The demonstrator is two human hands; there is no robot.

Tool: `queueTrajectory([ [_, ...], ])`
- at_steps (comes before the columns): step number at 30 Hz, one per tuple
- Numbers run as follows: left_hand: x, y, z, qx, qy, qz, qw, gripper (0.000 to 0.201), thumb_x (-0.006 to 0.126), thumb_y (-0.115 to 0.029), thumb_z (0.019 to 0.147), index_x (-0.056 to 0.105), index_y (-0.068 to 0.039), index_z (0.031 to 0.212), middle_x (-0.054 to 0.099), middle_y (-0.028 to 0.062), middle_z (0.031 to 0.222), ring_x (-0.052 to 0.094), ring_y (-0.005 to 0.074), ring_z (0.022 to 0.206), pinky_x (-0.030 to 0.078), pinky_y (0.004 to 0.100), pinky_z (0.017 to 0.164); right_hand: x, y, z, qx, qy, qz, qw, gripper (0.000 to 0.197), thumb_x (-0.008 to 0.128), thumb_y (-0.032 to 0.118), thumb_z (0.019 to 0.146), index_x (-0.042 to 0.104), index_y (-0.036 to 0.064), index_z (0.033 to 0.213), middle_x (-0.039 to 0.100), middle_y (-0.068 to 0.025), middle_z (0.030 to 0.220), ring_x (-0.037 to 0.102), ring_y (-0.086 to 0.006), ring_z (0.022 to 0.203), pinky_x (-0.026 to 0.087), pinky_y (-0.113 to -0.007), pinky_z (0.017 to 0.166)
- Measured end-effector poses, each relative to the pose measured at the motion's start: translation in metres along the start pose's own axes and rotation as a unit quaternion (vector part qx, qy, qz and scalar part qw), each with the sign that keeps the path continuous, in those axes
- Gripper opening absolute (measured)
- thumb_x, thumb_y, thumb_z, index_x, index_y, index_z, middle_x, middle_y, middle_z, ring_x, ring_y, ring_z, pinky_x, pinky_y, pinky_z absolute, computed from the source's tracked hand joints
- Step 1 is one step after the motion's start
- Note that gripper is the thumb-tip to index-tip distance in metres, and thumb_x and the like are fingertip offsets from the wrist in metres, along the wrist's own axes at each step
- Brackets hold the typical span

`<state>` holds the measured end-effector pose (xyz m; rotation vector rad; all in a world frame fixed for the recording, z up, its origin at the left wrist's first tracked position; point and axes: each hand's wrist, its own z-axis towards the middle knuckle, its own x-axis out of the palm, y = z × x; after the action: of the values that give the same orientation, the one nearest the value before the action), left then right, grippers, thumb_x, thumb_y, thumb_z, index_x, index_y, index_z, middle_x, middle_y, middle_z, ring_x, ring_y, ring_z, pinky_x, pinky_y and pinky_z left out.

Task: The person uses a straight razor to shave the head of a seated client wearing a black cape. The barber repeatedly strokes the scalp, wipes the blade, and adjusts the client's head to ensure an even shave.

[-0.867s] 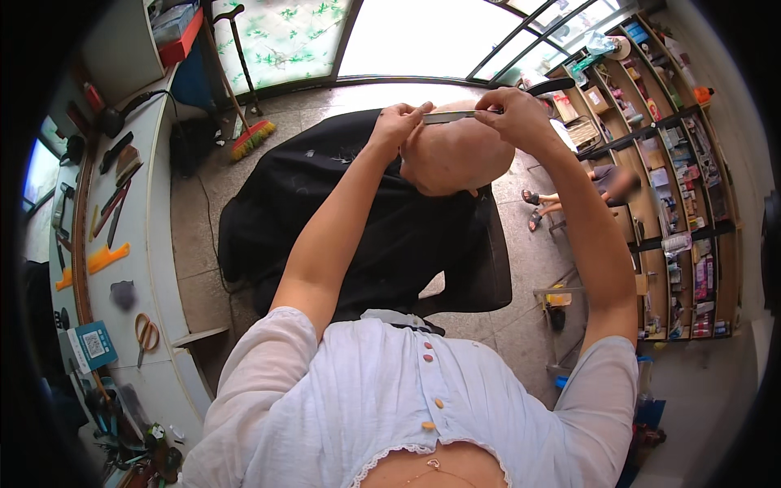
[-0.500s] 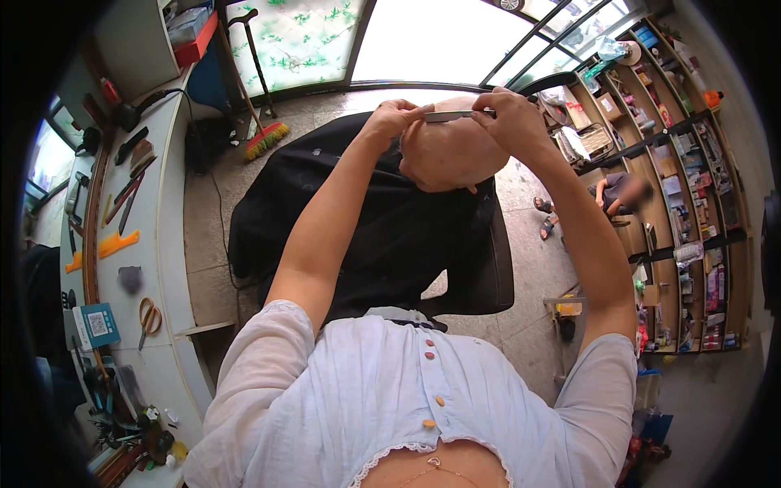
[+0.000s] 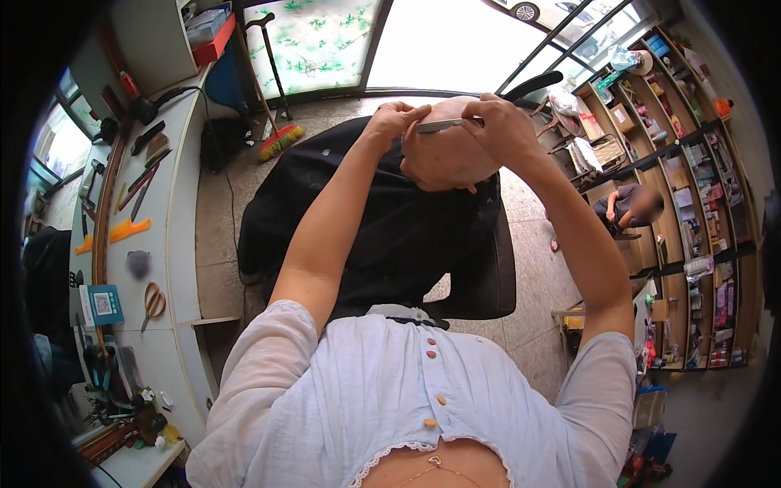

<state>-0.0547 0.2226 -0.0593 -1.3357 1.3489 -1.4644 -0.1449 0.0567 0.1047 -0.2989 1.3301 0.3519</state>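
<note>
A straight razor (image 3: 440,126) lies with its blade across the top of a seated person's bald head (image 3: 449,156). My right hand (image 3: 498,128) is closed around the razor near the blade's base, and its black handle sticks out past my knuckles to the upper right. My left hand (image 3: 395,122) rests against the other side of the scalp with its fingers stretched out, close to the blade's tip. A black cape (image 3: 342,220) covers the seated person, who faces down and away, in a dark chair (image 3: 495,260).
On the left, a white counter (image 3: 183,203) bears scissors (image 3: 152,304), an orange comb (image 3: 130,229) and a hair dryer (image 3: 150,107). A broom (image 3: 281,140) leans by the glass door. Another person (image 3: 630,205) sits at the right beside shelves (image 3: 679,244) of goods.
The razor and my right hand have shifted slightly down and left over the scalp, and the blade tilts a little differently. My left hand stays at the head. The view has turned slightly.
</note>
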Motion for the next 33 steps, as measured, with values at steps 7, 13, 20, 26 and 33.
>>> queueTrajectory([
  [7, 0.001, 0.002, 0.001, 0.004, -0.034, -0.011, 0.999, 0.044, 0.077, -0.037, 0.076, 0.064, 0.002, 0.092, 0.066, 0.0092, 0.081, 0.06, 0.0145, 0.074, 0.049, 0.0266, 0.064, 0.007, -0.008, -0.005, -0.013, -0.023, 0.007, 1.0, 0.016, 0.062, 0.023, 0.084, 0.068, 0.0087, 0.089, 0.061, -0.0091, 0.087, 0.063, -0.0296, 0.081, 0.05, -0.04, 0.074],
  [13, 0.004, -0.001, -0.003, -0.007, -0.05, -0.001, 0.999, 0.042, 0.077, -0.039, 0.076, 0.065, -0.001, 0.089, 0.066, 0.0077, 0.081, 0.059, 0.0135, 0.074, 0.048, 0.0267, 0.065, 0.003, -0.009, -0.003, 0.004, -0.027, 0.015, 1.0, 0.016, 0.062, 0.023, 0.083, 0.068, 0.0088, 0.09, 0.061, -0.0087, 0.088, 0.063, -0.0297, 0.083, 0.049, -0.039, 0.075],
  [20, 0.004, -0.003, -0.008, -0.027, -0.045, -0.011, 0.999, 0.035, 0.071, -0.042, 0.081, 0.064, -0.01, 0.094, 0.064, -0.0016, 0.084, 0.057, 0.0074, 0.076, 0.045, 0.0263, 0.066, 0.006, -0.007, -0.007, -0.053, -0.019, 0.015, 0.998, 0.016, 0.062, 0.022, 0.083, 0.068, 0.0083, 0.089, 0.06, -0.0087, 0.087, 0.063, -0.0297, 0.081, 0.049, -0.04, 0.074],
  [26, 0.0, -0.004, -0.024, -0.013, 0.003, -0.039, 0.999, 0.035, 0.07, -0.044, 0.081, 0.064, -0.014, 0.099, 0.062, -0.0043, 0.094, 0.054, 0.0074, 0.092, 0.04, 0.0278, 0.076, 0.007, -0.011, 0.006, -0.053, -0.051, 0.014, 0.997, 0.015, 0.061, 0.022, 0.084, 0.068, 0.0089, 0.088, 0.059, -0.0078, 0.085, 0.063, -0.0284, 0.078, 0.05, -0.039, 0.072],
  [33, -0.002, -0.007, -0.023, -0.008, -0.001, 0.023, 1.0, 0.037, 0.069, -0.048, 0.081, 0.066, -0.016, 0.097, 0.063, -0.0042, 0.091, 0.054, 0.011, 0.094, 0.035, 0.0396, 0.084, 0.009, -0.008, 0.001, -0.094, -0.017, -0.001, 0.995, 0.015, 0.06, 0.021, 0.085, 0.068, 0.0093, 0.088, 0.059, -0.0086, 0.087, 0.063, -0.0281, 0.078, 0.05, -0.039, 0.073],
])
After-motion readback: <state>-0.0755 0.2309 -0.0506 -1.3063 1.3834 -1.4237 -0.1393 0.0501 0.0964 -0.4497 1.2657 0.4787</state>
